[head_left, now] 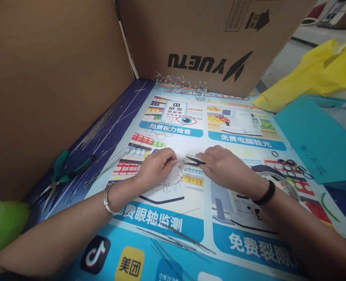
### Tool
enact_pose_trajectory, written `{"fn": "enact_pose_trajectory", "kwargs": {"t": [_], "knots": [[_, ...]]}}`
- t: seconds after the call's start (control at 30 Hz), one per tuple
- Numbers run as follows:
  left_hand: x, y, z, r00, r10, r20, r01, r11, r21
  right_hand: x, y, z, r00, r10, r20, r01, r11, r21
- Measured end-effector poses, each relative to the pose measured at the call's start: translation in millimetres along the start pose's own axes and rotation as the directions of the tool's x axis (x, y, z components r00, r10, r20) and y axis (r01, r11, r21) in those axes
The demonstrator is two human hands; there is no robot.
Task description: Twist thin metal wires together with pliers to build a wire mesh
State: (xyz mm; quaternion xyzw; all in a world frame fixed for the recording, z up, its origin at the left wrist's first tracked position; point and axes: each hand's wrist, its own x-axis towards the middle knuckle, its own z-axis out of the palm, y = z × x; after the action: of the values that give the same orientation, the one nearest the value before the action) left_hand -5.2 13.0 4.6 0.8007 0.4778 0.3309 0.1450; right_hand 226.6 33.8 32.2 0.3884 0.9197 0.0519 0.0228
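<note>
My left hand (154,168) is closed in a pinch on a thin wire piece (174,184), whose fine loops hang below the fingers over the printed poster. My right hand (227,168) grips small black snips (195,160), their blades pointing left toward the left fingertips. The blades look slightly apart. Between the blades and the left fingers lies a short gap, where any fine wire end is too small to make out. Beyond the left hand, faint wire loops (158,134) rest on the poster.
Teal-handled pliers (57,175) and loose wires (98,127) lie at left. Cardboard (149,43) walls the back and left. Clear beaded wire pieces (183,81) sit along the back. Right are black rings (290,166), a tape roll (288,183), a blue sheet (319,140) and yellow bag (307,74).
</note>
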Motion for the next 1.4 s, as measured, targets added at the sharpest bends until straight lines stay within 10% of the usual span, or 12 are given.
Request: {"fn": "enact_pose_trajectory", "kwargs": {"t": [0.73,1.17,1.4], "knots": [[0,1,0.2,0.999,-0.036,-0.020,0.036,0.999,0.019,-29,10,-15,0.969,0.186,0.161,-0.171,0.980,-0.101],[-1,2,-0.1,0.999,0.038,0.006,-0.038,0.999,0.003,-6,-7,16,0.937,0.322,-0.134,-0.346,0.909,-0.232],[0,0,-1.1,0.996,0.081,0.025,-0.081,0.996,-0.030,-5,11,11,0.988,0.121,-0.093,-0.114,0.990,0.080]]}}
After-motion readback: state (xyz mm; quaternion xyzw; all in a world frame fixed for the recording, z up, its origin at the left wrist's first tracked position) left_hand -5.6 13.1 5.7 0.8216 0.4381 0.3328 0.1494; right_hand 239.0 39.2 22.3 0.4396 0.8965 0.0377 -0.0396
